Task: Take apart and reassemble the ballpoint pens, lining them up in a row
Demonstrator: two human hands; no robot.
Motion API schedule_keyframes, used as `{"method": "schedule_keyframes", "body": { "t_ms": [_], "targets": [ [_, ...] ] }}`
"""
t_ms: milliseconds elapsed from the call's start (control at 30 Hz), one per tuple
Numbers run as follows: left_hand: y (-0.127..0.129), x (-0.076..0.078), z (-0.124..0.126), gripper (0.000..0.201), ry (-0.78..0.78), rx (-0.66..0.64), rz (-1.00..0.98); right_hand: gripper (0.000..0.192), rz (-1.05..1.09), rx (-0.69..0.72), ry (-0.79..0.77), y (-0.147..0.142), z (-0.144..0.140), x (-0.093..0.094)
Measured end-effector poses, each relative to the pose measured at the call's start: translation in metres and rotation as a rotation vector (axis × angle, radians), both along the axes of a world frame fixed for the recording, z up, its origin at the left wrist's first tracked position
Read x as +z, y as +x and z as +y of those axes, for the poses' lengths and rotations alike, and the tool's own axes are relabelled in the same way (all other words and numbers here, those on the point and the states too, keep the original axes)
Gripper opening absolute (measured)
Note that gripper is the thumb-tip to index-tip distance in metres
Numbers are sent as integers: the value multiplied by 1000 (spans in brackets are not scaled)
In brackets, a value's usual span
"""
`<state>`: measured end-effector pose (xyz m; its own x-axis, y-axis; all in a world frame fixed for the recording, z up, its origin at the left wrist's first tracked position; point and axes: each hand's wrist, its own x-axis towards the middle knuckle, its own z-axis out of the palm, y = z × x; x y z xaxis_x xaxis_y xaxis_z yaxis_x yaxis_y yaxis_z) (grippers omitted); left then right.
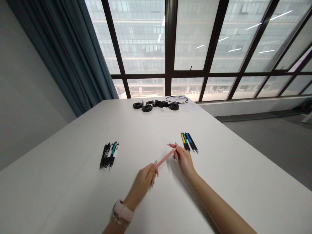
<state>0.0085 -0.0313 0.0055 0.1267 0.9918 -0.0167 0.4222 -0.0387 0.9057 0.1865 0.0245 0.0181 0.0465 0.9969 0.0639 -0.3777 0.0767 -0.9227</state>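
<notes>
A slim pink pen (166, 157) is held slantwise above the white table (136, 136), between both hands. My left hand (146, 175) is closed around its lower end, which the fingers hide. My right hand (184, 157) pinches the upper end between thumb and fingertips. Just beyond my right hand lies a row of pens (189, 142) with yellow, green, blue and black barrels. To the left, several black, white and green pens (109, 156) lie side by side, apart from my left hand.
Black tape-like rolls (147, 108) and a coiled black cable (177, 99) lie at the table's far end, beside a white sheet (191, 107). Behind stand framed windows (168, 48) and a blue curtain (73, 55). The table's right edge drops to a grey floor (263, 136).
</notes>
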Motion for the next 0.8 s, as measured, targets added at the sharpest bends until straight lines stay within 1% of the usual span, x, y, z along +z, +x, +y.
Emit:
{"method": "schedule_keyframes", "body": {
  "t_ms": [67, 167, 267, 367, 467, 567, 667, 800],
  "targets": [
    [-2, 3, 3, 50, -8, 41, -62, 45, -23, 40, 5, 2, 1, 3],
    [-8, 5, 9, 50, 41, 117, -63, 49, -112, 60, -11, 4, 2, 5],
    [-15, 3, 15, 49, 57, 163, -98, 50, -194, 75, -1, 5, 3, 5],
    [-20, -2, 20, 47, 62, 188, -105, 48, -225, 69, 32, 5, 4, 3],
    [-25, -5, 21, 42, 156, 221, -22, 44, -248, 49, 86, 4, 5, -2],
    [-29, -4, 21, 37, 296, 255, 117, 35, -269, 91, 132, 3, 5, -7],
    [-33, -3, 21, 36, 364, 253, 243, 30, -332, 163, 90, 1, 5, -9],
    [-36, -5, 22, 40, 390, 233, 421, 34, -371, 185, 36, -1, 1, -9]
  ]
}}
